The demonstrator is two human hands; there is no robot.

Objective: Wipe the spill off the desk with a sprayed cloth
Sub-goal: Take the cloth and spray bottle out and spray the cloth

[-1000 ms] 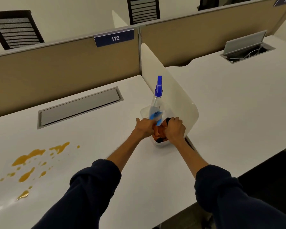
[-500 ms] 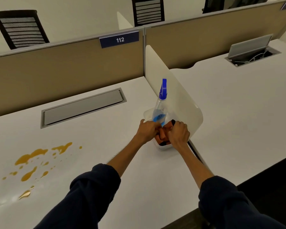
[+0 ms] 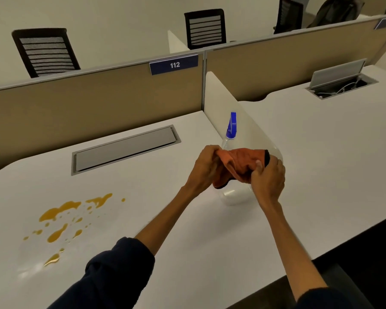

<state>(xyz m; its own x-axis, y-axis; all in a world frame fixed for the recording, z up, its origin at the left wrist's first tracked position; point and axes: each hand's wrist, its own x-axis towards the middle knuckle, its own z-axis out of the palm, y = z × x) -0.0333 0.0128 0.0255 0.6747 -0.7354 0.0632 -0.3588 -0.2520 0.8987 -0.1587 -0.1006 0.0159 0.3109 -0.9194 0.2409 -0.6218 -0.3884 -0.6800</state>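
Fingers of the left hand (image 3: 206, 167) and right hand (image 3: 268, 178) pinch opposite ends of a crumpled orange microfibre cloth with dark trim (image 3: 241, 165), held above a clear plastic tub (image 3: 233, 196). Behind it stands a blue-capped spray bottle (image 3: 230, 130). Orange-brown spill (image 3: 62, 221) lies well apart on the white desk (image 3: 143, 197).

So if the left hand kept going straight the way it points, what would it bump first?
Probably the spray bottle, just beyond the left hand and the cloth it holds; depth is uncertain.
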